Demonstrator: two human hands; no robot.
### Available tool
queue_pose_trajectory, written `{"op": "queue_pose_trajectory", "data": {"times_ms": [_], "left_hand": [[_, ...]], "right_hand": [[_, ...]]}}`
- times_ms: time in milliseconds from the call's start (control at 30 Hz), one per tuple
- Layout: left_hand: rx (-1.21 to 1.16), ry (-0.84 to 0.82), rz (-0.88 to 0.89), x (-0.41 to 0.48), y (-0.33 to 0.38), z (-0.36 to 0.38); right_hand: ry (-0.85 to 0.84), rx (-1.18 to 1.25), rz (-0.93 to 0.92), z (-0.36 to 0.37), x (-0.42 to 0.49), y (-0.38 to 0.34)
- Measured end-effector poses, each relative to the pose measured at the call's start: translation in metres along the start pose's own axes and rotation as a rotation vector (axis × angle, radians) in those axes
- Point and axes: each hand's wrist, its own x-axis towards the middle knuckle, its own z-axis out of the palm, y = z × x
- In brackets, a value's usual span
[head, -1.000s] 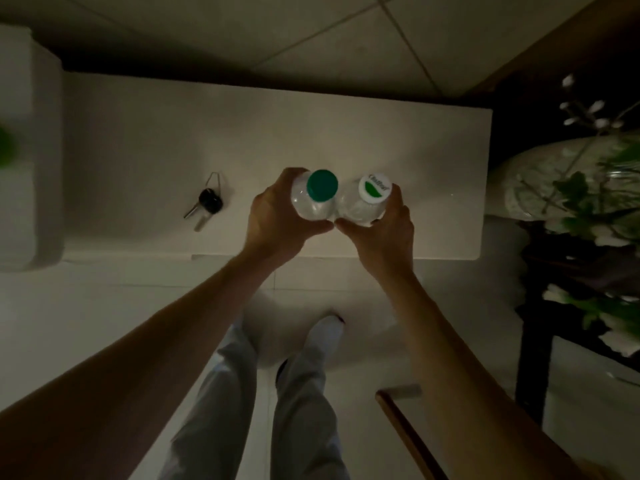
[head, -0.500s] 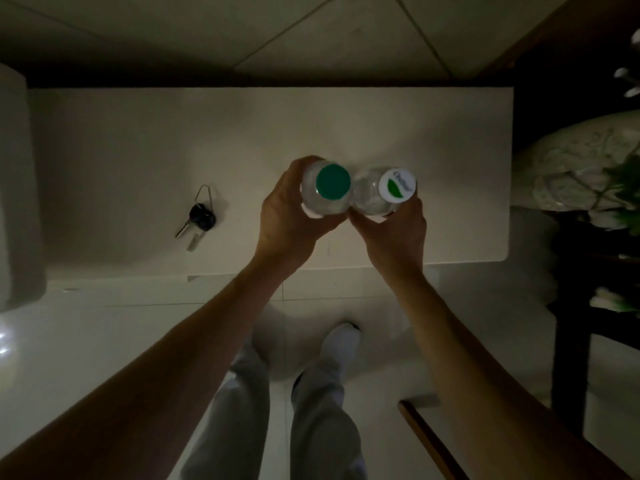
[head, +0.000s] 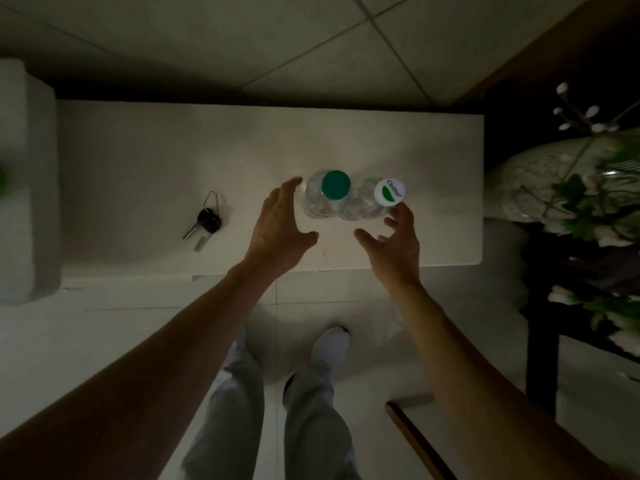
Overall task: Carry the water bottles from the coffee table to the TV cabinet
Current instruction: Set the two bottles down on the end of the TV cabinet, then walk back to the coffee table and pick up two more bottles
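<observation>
Two clear water bottles stand upright, side by side and touching, on a white cabinet top (head: 138,150). The left bottle (head: 323,199) has a green cap. The right bottle (head: 370,202) has a white cap with a green mark. My left hand (head: 280,226) hovers just left of the green-capped bottle, fingers spread, holding nothing. My right hand (head: 394,237) is open just below and right of the white-capped bottle, its fingertips close to the cap.
A bunch of keys (head: 206,221) lies on the cabinet top to the left of my hands. A white block (head: 24,185) stands at the far left. A plant with white flowers (head: 588,202) and a dark stand are at the right. A wooden edge (head: 415,438) is near my feet.
Both hands have let go of the bottles and drawn back with fingers spread. The bottles now stand on the white top by themselves.
</observation>
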Motion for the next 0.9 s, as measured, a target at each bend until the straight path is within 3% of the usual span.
{"op": "queue_pose_trajectory", "data": {"times_ms": [100,200,300,467,900], "left_hand": [[0.06,-0.01,-0.034,-0.032,0.004,-0.03],[0.182,-0.127,-0.066,-0.067,0.024,-0.074],[0.363,-0.177,0.038,-0.107,0.057,-0.121],[0.548,-0.098,0.245,-0.177,0.117,-0.192],[0.58,-0.075,0.293,-0.335,0.163,-0.295]], "right_hand": [[-0.032,-0.142,0.078,-0.025,-0.032,-0.021],[-0.152,-0.303,0.069,-0.048,-0.069,-0.063],[-0.244,-0.454,-0.059,-0.069,-0.109,-0.121],[-0.279,-0.573,-0.221,-0.1,-0.175,-0.206],[-0.397,-0.758,-0.51,-0.15,-0.337,-0.308]]}}
